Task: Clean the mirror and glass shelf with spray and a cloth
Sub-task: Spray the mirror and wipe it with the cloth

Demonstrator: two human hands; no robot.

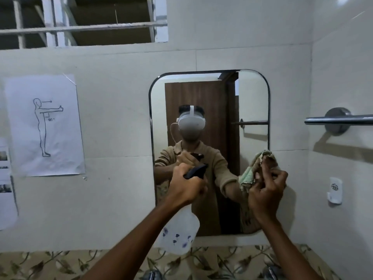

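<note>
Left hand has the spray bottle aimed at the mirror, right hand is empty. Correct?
Not quite. The right hand is not empty: in the head view it grips a bunched cloth at the mirror's right edge. The rest holds: the left hand holds the spray bottle aimed at the mirror.

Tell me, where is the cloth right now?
In the head view the cloth is bunched in the right hand, held up at the mirror's lower right edge, right of the spray bottle in the left hand.
</note>
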